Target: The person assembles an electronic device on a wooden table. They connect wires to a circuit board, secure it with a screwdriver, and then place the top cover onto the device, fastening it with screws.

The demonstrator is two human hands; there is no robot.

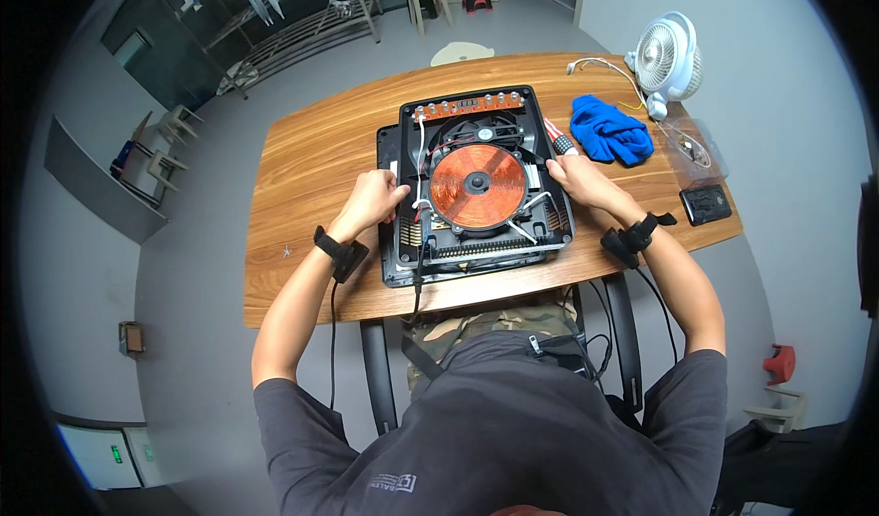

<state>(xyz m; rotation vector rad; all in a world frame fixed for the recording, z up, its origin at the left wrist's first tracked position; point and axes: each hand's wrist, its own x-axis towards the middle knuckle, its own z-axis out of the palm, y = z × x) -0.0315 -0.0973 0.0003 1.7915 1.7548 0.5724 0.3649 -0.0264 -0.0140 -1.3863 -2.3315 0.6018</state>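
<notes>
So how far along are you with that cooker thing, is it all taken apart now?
Partly. The top is already off the induction cooker: its copper coil shows. Left hand and right hand grip its two sides. The coil, fan and circuit strip are still in place. A screwdriver lies nearby.

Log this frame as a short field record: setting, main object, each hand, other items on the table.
setting: wooden table, grey floor, seen from above
main object: opened induction cooker, copper coil and control board exposed
left hand: on the cooker's left edge
right hand: on the cooker's right edge, beside a screwdriver
other items: blue cloth, white desk fan, clear plastic bag, small black device
</notes>
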